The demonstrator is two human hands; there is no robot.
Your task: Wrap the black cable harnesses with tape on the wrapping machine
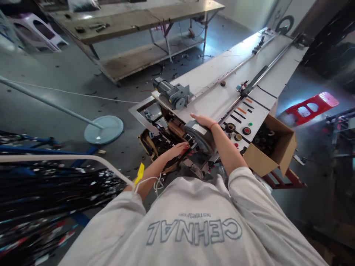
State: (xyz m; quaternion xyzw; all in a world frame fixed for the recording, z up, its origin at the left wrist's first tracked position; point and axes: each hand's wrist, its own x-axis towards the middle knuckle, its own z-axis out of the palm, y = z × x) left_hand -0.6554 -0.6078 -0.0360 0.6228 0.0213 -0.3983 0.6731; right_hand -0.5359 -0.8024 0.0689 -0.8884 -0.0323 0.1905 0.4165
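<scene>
Metal drum (201,139): at the near end of the machine, frame centre, just beyond the person's chest. Left hand (179,149) at 9 o'clock of the drum, fingers straight and pressed together, tips against the dark mechanism beside it. Right hand (203,120) lies flat on the drum's top at 12 o'clock, fingers together, nothing pinched. Yellow tag (139,173) hangs by the left forearm. Cardboard box (266,162) of black rolls at 3 o'clock. Control panel (245,112) at 1 o'clock, just past the drum. Grey motor (173,95) at 11 o'clock. Long white machine bed (222,72) runs away toward 1 o'clock. Red stool (310,107) far right; workbench (133,18) far back.
</scene>
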